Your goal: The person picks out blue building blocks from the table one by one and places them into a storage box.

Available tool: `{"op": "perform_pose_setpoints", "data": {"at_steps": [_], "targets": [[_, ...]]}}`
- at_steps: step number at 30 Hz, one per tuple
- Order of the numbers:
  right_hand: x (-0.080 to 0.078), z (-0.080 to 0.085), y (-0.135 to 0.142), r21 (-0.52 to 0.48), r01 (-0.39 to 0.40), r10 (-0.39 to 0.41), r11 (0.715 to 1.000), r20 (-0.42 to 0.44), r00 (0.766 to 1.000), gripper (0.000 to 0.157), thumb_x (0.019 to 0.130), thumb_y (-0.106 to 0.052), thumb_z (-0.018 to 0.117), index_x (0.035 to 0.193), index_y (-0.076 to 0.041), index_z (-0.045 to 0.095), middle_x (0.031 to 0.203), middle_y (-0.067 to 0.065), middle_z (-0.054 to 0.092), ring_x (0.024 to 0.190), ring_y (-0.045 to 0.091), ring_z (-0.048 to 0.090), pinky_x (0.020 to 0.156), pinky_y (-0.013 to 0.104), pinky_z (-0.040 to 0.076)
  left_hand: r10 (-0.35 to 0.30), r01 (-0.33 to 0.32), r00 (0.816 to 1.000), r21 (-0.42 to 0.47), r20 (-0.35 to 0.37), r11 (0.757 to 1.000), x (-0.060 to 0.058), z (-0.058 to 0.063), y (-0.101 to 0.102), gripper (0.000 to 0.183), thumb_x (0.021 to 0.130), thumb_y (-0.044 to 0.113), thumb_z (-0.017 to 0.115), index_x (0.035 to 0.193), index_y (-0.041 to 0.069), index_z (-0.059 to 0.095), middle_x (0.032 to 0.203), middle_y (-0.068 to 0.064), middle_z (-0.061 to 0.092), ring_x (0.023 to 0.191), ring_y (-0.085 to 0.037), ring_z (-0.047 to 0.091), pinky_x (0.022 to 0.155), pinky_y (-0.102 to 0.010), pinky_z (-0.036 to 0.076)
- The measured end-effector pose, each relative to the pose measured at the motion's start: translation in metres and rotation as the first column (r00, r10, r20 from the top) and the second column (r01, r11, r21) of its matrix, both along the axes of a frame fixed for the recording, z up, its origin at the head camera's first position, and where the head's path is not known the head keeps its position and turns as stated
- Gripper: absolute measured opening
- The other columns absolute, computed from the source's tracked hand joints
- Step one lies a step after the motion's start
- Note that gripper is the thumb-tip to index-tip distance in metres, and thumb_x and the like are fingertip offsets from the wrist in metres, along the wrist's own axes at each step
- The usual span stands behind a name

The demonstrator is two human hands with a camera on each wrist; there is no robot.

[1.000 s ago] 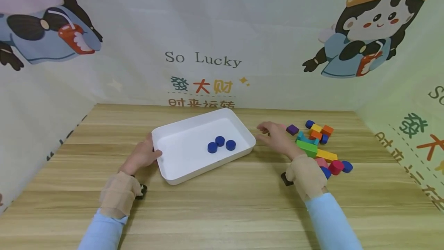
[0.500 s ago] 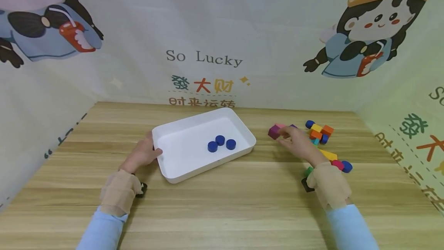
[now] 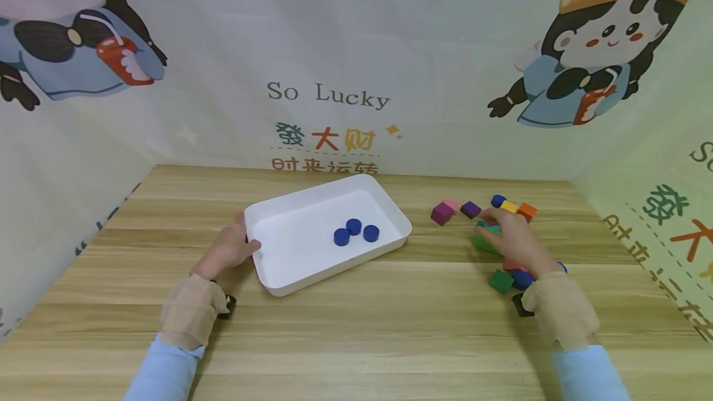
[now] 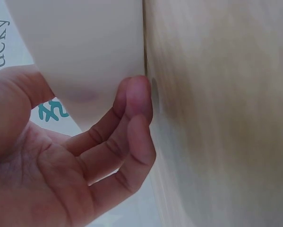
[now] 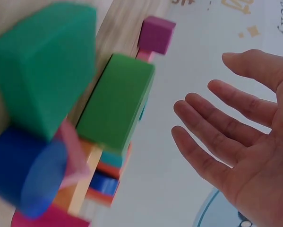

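My left hand (image 3: pixel 225 249) grips the left end of a white tray (image 3: pixel 295 228). Its thumb lies over the rim, and in the left wrist view the curled fingers (image 4: pixel 139 97) press the outer wall. Three short blue cylinders (image 3: pixel 353 226) stand together inside the tray. On the right, my right hand (image 3: pixel 518 240) hovers over a group of coloured blocks and partly hides them. Its fingers are spread and hold nothing in the right wrist view, apart from a long green block (image 5: pixel 117 101). Closer to that camera are a green cube (image 5: pixel 47 66) and a blue cylinder (image 5: pixel 28 165).
Between tray and group lie a magenta cube (image 3: pixel 442 214), a pink block (image 3: pixel 451 205) and a dark purple block (image 3: pixel 471 210). Behind the right hand are an orange block (image 3: pixel 527 211), a yellow one (image 3: pixel 509 206) and a blue one (image 3: pixel 498 200). A printed cloth (image 3: pixel 334 36) closes off the back.
My right hand has moved right, from beside the tray, past the magenta cube, to above the green block. The left hand, the tray and its blue cylinders stay in place.
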State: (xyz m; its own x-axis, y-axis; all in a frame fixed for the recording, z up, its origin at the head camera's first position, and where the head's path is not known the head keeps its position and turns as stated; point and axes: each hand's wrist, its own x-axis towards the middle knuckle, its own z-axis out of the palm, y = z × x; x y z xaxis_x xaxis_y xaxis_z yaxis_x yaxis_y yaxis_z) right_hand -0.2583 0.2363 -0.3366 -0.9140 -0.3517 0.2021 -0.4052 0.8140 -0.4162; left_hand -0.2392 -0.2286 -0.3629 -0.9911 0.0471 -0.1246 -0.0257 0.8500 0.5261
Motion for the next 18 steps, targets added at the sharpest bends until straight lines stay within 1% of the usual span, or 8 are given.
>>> {"op": "perform_pose_setpoints", "data": {"at_steps": [6, 9, 12, 18], "targets": [[0.005, -0.002, 0.018, -0.018, 0.033, -0.032, 0.999, 0.046, 0.998, 0.029, 0.088, -0.003, 0.050, 0.111, 0.015, 0.050, 0.107, 0.032, 0.053, 0.098, 0.045, 0.050, 0.082, 0.052, 0.042, -0.004, 0.004, 1.000, 0.007, -0.013, 1.000, 0.001, 0.000, 0.000, 0.061, 0.084, 0.007, 0.050, 0.125, -0.020, 0.014, 0.082, -0.026, 0.055, 0.066, -0.026, 0.052, 0.063, -0.033, 0.042], [0.008, -0.002, 0.026, -0.015, 0.057, -0.056, 0.998, 0.069, 0.996, 0.031, 0.088, -0.003, 0.048, 0.111, 0.017, 0.048, 0.108, 0.034, 0.051, 0.098, 0.046, 0.049, 0.081, 0.053, 0.042, -0.004, 0.004, 1.000, 0.008, -0.008, 1.000, 0.000, 0.001, 0.000, 0.061, 0.084, 0.007, 0.050, 0.126, -0.020, 0.014, 0.081, -0.026, 0.055, 0.066, -0.026, 0.052, 0.062, -0.032, 0.042], [0.012, -0.002, 0.033, 0.001, 0.080, -0.080, 0.997, 0.081, 0.993, 0.032, 0.088, -0.004, 0.049, 0.109, 0.019, 0.048, 0.107, 0.037, 0.050, 0.098, 0.048, 0.049, 0.081, 0.054, 0.041, -0.006, 0.006, 1.000, 0.008, -0.006, 1.000, 0.001, 0.001, 0.000, 0.061, 0.084, 0.007, 0.050, 0.125, -0.020, 0.014, 0.080, -0.026, 0.055, 0.065, -0.026, 0.052, 0.061, -0.032, 0.042], [0.018, -0.002, 0.047, 0.056, 0.126, -0.131, 0.990, 0.091, 0.987, 0.031, 0.087, -0.005, 0.049, 0.104, 0.020, 0.050, 0.106, 0.039, 0.049, 0.100, 0.052, 0.044, 0.083, 0.058, 0.037, 0.001, -0.001, 1.000, 0.003, 0.005, 1.000, 0.001, 0.002, 0.001, 0.060, 0.084, 0.007, 0.050, 0.125, -0.019, 0.014, 0.082, -0.026, 0.054, 0.068, -0.028, 0.052, 0.066, -0.036, 0.042]]}}
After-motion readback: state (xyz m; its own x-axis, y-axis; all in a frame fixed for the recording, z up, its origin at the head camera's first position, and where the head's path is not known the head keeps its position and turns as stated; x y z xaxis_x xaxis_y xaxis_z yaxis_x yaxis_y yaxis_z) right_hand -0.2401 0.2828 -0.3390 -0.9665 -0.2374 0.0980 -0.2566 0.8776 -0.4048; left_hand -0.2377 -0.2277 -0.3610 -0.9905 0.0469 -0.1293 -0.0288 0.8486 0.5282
